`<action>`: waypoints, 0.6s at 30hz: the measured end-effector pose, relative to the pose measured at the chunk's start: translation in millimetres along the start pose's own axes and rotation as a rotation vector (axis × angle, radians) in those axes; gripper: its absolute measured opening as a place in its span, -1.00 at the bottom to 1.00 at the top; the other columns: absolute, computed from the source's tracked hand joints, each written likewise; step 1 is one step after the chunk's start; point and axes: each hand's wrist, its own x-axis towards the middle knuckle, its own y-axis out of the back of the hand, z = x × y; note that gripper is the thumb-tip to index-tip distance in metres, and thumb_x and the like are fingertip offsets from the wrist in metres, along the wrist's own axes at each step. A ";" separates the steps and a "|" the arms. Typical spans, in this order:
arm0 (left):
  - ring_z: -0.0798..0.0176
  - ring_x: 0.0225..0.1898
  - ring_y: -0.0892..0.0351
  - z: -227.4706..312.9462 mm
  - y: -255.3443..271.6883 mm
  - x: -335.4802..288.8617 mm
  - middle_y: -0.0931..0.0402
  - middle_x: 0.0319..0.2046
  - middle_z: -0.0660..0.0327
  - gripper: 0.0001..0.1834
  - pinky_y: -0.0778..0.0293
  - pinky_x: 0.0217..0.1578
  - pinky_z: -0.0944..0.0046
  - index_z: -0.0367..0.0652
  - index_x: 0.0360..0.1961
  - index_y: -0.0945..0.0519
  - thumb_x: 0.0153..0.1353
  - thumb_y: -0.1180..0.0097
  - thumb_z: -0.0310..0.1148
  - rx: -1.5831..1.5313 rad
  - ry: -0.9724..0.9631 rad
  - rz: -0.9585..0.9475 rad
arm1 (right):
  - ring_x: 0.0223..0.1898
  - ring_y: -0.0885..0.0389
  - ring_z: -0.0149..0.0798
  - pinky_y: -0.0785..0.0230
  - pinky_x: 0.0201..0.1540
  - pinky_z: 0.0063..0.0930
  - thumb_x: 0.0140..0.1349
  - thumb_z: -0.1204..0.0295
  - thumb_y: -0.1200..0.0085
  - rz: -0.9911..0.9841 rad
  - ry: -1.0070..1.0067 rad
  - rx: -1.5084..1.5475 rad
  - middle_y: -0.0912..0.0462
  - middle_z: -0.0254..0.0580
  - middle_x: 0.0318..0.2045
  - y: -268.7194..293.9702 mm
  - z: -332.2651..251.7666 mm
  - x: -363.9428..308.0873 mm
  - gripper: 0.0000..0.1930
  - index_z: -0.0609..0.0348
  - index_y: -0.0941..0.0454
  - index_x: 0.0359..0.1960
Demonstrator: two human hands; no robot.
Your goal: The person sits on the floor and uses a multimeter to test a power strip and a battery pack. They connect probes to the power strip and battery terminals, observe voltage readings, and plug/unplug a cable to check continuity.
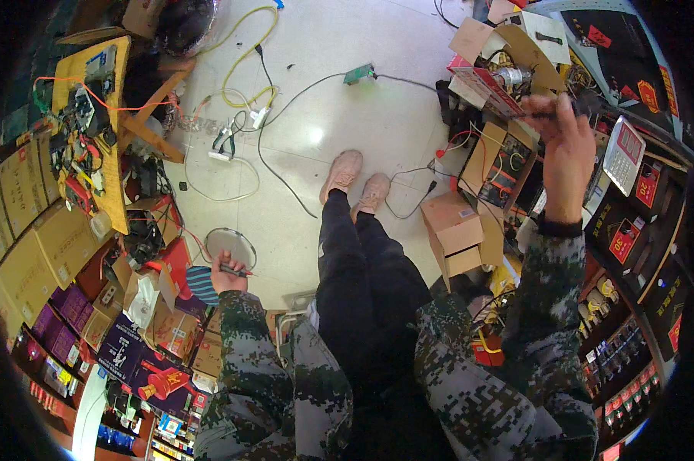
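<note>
My left hand (228,275) is closed around a slim dark pen-like tool (235,270) with a reddish end. A thin wire loop (243,232) lies just beyond it, and a blue-and-black striped cloth (201,286) is beside its wrist. My right hand (568,154) is raised at the right, its fingers bent around something dark that I cannot make out. Left of those fingers stands an open carton (494,91) with red edges and a silvery part inside. A white calculator-like device (623,156) with a keypad lies to the right of my hand.
Cables and a yellow cord (251,48) cross the pale tiled floor (308,253), with pliers (224,140) and a small green board (358,74) among them. A tool-covered yellow wooden bench (115,165) stands left. Cardboard boxes (450,223) and shelves crowd both sides.
</note>
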 end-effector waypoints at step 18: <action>0.37 -0.47 -0.30 -3.1 -11.7 7.3 -0.62 -0.26 0.31 -0.83 -0.28 -0.47 0.32 -0.11 -0.06 -0.58 0.43 -0.09 -0.29 0.022 0.044 0.012 | 0.07 -0.73 -0.06 -0.62 0.14 -0.22 0.59 0.30 -0.01 0.126 -0.092 0.309 -0.72 0.07 -0.02 -16.6 25.5 10.7 -0.64 0.44 -0.49 0.11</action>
